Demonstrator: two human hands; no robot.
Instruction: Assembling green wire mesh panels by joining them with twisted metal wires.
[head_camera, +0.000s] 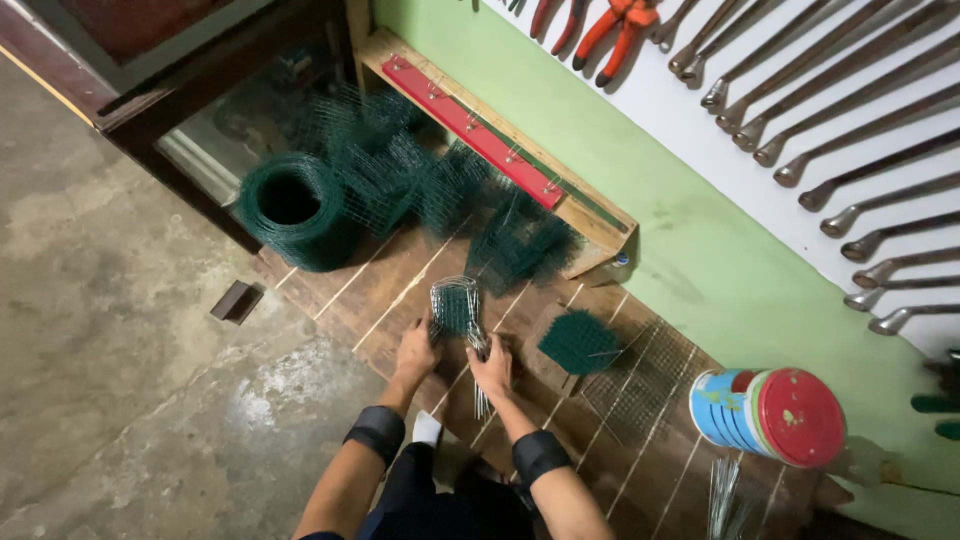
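Down at the near edge of the wooden worktop (400, 285), both hands work on a small piece of wire mesh (455, 305). It is a bent panel of green-coated grid with bare, silvery wire ends, standing upright between the hands just above the planks. The left hand (416, 352) has its grip clenched on the lower left side of the panel; the right hand (492, 368) grasps the lower right side, where thin metal wires (482, 400) run down past the fingers. Both wrists wear dark bands.

Behind it, a roll of green mesh (295, 208) lies on its side at the worktop's left end, with a heap of cut green mesh pieces (440, 185) beside it. A small flat green mesh square (578, 342) lies just right of the right hand, on a sheet of bare grey mesh (640, 375). Farther right, a round tin (765, 415) lies on its side: red lid, blue and pale label. A long red strip (470, 130) runs along the wooden rail at the back.
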